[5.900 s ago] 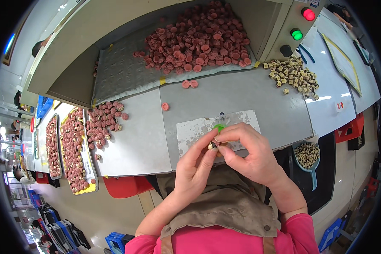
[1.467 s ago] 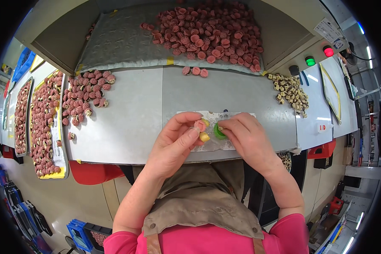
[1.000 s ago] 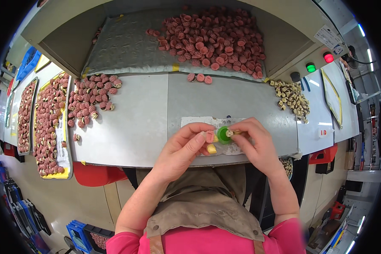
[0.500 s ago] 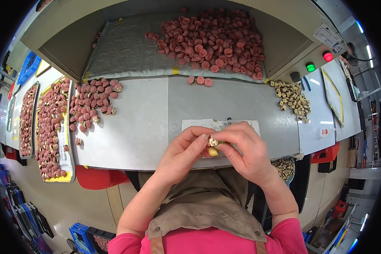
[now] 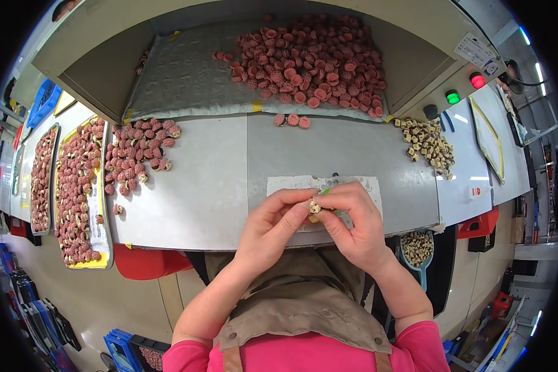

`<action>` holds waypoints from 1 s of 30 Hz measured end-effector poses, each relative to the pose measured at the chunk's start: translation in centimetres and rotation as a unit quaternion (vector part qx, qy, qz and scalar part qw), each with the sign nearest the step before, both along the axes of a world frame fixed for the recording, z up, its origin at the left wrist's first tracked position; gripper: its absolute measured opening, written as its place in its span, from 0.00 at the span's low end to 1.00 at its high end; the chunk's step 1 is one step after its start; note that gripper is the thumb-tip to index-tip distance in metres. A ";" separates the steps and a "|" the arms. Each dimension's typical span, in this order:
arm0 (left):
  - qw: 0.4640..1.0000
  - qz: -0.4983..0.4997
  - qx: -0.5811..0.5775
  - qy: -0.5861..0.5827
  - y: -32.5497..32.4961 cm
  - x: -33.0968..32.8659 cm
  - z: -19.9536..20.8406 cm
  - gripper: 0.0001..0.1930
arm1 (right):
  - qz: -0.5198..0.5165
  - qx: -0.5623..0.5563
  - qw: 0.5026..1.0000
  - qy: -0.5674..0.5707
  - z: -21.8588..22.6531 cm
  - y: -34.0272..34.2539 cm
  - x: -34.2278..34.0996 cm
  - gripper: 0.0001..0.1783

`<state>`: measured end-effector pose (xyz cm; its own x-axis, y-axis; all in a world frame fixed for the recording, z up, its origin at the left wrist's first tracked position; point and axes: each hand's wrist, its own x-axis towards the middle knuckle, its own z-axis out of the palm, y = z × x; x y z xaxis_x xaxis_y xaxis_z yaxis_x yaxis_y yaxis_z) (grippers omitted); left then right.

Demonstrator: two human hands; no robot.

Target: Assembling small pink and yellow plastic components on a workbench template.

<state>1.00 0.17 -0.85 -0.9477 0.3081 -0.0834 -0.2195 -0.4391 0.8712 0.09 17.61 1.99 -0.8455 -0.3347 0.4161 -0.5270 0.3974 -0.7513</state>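
Piece [image 5: 314, 207] of cream colour, pinched between fingertips of my left hand [image 5: 261, 237] and right hand [image 5: 362, 230], seems light, stiff, best held by its sides.

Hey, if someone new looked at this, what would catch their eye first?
Probably the big heap of red, cup-shaped pieces on the grey mat at the far side. Then the glowing red light and green light at upper right. Nearer, the left hand and right hand meet at their fingertips around a small cream piece.
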 end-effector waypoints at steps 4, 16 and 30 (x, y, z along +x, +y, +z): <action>0.999 -0.032 0.010 -0.028 -0.3 0.1 -0.2 0.19 | 0.000 -0.041 0.995 -0.091 1.2 -0.1 0.4 0.15; 0.990 -0.132 0.055 -0.021 -1.2 -0.9 -0.1 0.26 | 0.085 -0.036 0.984 -0.150 0.6 0.4 -0.2 0.16; 0.985 -0.164 0.026 -0.040 -0.5 -1.5 1.1 0.26 | 0.043 0.081 0.996 0.022 1.9 0.6 -0.6 0.22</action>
